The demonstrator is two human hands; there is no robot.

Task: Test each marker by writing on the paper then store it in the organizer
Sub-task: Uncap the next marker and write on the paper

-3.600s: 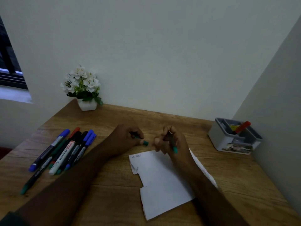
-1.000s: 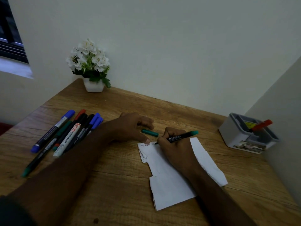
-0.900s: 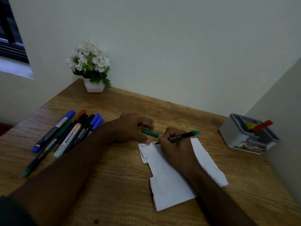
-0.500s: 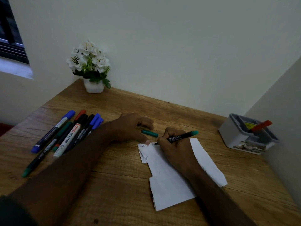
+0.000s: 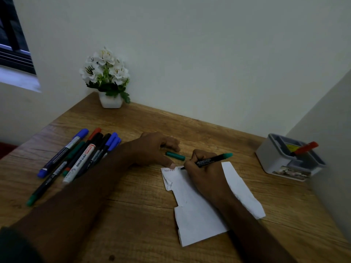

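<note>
Green marker (image 5: 210,160) on test, tip on the paper (image 5: 197,209).
Right hand (image 5: 205,173) grips it; left hand (image 5: 152,149), fingers relaxed, steadies the paper's corner. One red marker (image 5: 303,149) sits in the organizer (image 5: 275,160); a pile of markers (image 5: 76,158) waits.

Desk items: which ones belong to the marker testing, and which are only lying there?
Belong to the job:
green marker in right hand
green cap
paper
waiting markers
organizer

Just lying about:
flower pot
</note>
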